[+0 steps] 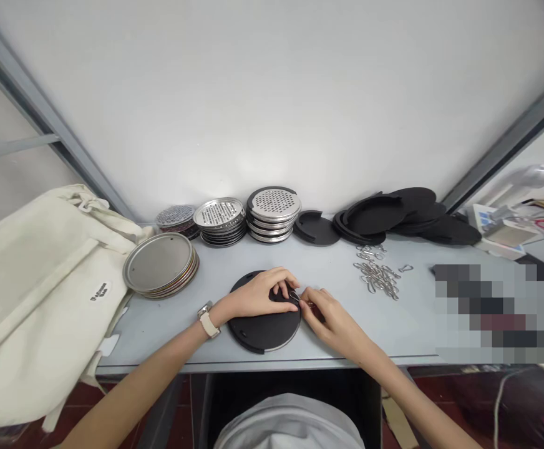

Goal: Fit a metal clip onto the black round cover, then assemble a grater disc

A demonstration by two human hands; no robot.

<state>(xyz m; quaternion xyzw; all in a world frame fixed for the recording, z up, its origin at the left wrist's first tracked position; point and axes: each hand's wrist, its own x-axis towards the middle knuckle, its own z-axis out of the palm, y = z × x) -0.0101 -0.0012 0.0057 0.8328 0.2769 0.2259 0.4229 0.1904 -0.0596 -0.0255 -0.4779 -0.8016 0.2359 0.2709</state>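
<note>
A round black disc (263,329) with a silver rim lies on the table in front of me. My left hand (267,293) rests over it, thumb and fingers closed around a small silver carabiner clip (294,295) at the disc's right edge. From the right, my right hand (328,315) meets the same spot, its thumb and index finger pinched at the clip. Its other fingers are curled under and partly hidden. Further right lies a loose pile of silver carabiner clips (378,278).
Along the wall stand stacks of perforated metal grater discs (219,213) and black round covers (375,215). Plain metal discs (160,262) are piled at left beside a cream bag (42,299). A white device (496,231) stands at far right, near a blurred-out patch.
</note>
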